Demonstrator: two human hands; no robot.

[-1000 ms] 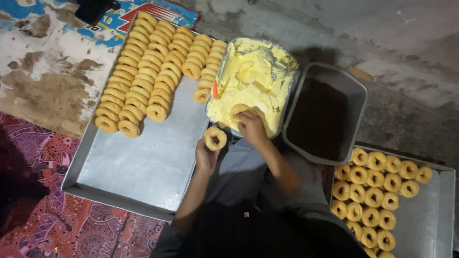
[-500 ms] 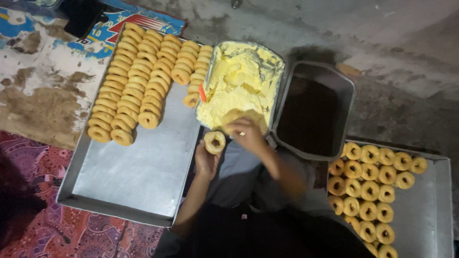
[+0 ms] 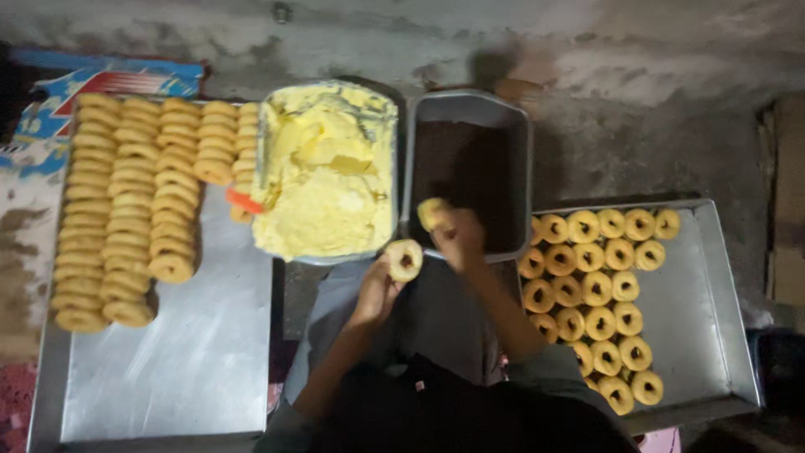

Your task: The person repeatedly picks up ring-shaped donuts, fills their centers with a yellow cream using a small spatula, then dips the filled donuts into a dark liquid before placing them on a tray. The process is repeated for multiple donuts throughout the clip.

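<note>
The left hand (image 3: pixel 377 289) pinches a ring-shaped pastry (image 3: pixel 404 258) by its lower edge, holding it upright just in front of the near rim of the tub of yellow cream (image 3: pixel 327 180). The right hand (image 3: pixel 459 239) is curled around a second small piece (image 3: pixel 433 213), blurred, held over the near edge of the metal pan of dark brown coating (image 3: pixel 470 168). A tray (image 3: pixel 201 352) at the left carries rows of stacked rings (image 3: pixel 134 210); a tray (image 3: pixel 713 302) at the right holds more rings (image 3: pixel 595 289) lying flat, holes up.

The piece in the right hand looks loosely held, so it could drop into the dark pan and be coated on the wrong side. The pastry in the left hand is gripped only at its edge; too firm a squeeze could crack it. An orange-handled tool (image 3: pixel 245 201) lies at the cream tub's left rim and could slide off if the tub is nudged.
</note>
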